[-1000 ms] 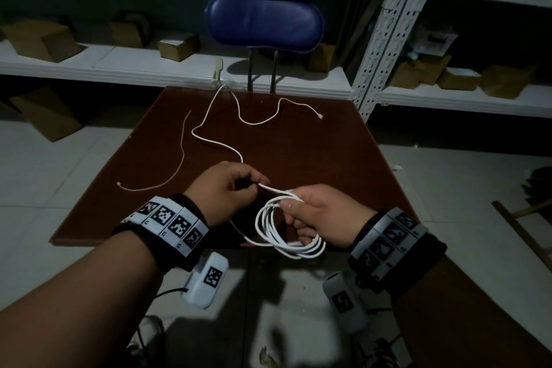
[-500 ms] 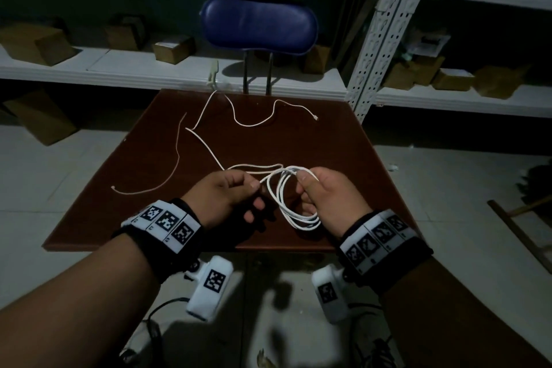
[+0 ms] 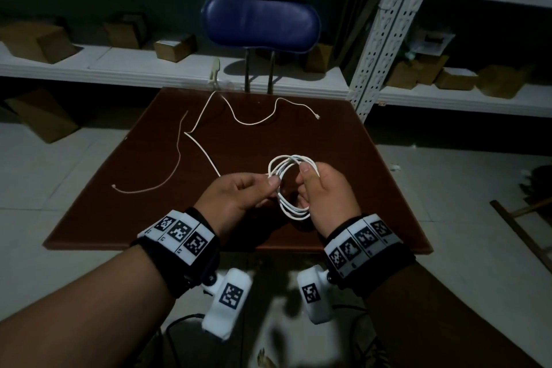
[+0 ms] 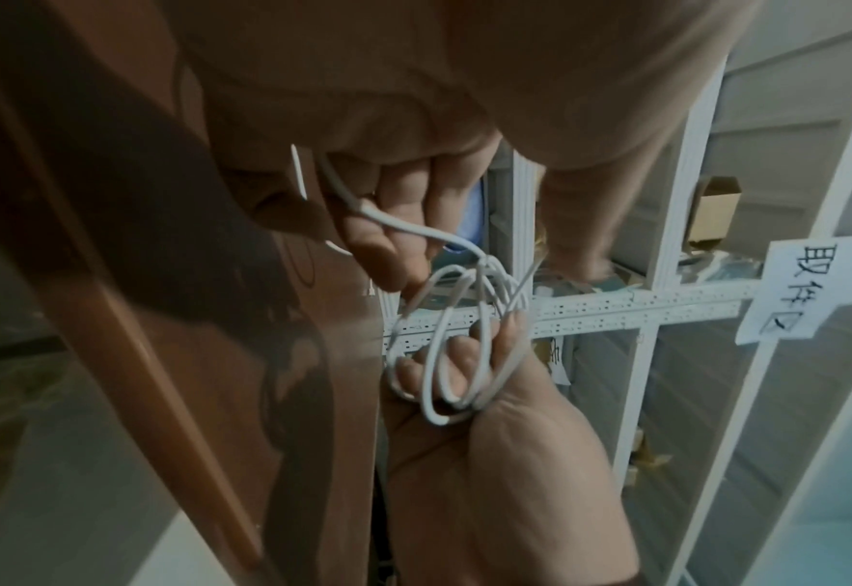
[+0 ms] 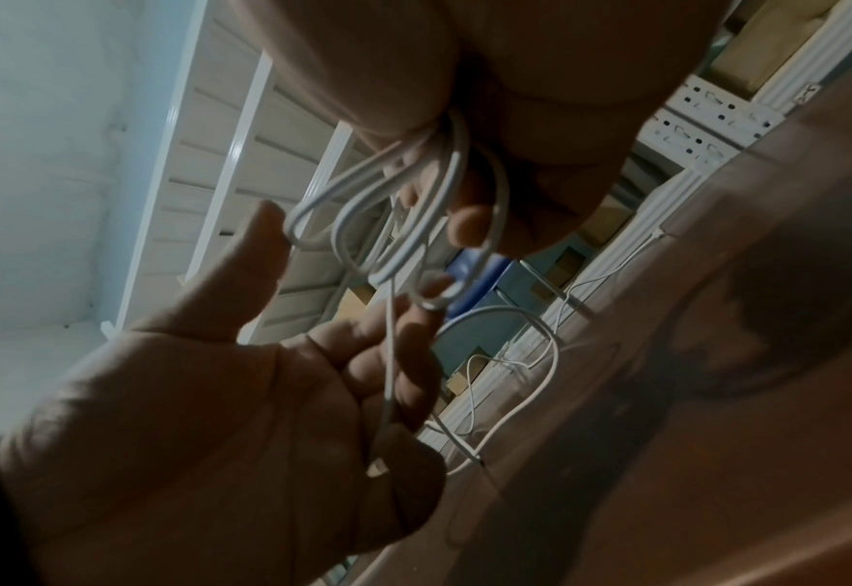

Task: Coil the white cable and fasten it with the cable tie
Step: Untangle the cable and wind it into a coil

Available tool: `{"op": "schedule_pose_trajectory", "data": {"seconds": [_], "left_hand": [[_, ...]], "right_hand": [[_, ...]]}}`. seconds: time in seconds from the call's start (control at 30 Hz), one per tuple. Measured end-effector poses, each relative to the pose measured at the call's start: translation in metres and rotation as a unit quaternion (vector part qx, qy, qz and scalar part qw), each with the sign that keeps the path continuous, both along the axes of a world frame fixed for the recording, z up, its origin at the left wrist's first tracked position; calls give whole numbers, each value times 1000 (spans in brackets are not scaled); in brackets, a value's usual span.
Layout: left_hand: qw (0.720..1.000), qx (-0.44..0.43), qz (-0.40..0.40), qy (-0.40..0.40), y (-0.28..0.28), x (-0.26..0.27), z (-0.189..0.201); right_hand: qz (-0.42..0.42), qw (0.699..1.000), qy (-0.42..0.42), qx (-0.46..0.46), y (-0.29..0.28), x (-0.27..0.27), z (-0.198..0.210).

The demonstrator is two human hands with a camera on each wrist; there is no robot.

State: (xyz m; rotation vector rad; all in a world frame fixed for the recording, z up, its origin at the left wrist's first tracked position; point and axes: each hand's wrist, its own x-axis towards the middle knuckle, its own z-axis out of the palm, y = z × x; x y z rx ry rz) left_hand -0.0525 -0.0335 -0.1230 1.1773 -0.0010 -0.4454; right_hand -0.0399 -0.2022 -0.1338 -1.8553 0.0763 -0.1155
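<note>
From the head view, I see my right hand [image 3: 324, 188] holding the coiled part of the white cable [image 3: 288, 185] above the near side of the brown table [image 3: 119, 203], thumb pressed on top of the loops. My left hand [image 3: 239, 197] pinches the cable just left of the coil; the free length runs far-left over the table to its plug. A thin cable tie [image 3: 176, 158] lies on the left part of the table, apart from both hands.

In the left wrist view, the left hand [image 4: 388, 222] has fingers curled around the strand [image 4: 403, 226] leading into the loops.

In the right wrist view, the right hand [image 5: 413, 79] clamps the loops [image 5: 388, 206] between thumb and fingers
</note>
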Motion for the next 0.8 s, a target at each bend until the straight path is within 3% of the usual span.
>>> {"op": "schedule_pose_trajectory", "data": {"seconds": [0.13,0.27,0.47,0.67,0.8], "left_hand": [[999,46,5,-18,3,1,1],[998,63,11,-2,2,2,-1],[986,166,-6,-31,6,10,-9],[995,87,-37,32,6,8,-8],[993,112,-22,19,11,12,-5]], "right_hand": [[-7,997,-8,-70,-2,-2,0],[-10,997,-14,-81,-1,-5,0],[0,993,-17,-115,-1,-9,3],[18,994,-1,-112,1,-7,1],[31,997,0,-68,0,-4,0]]}}
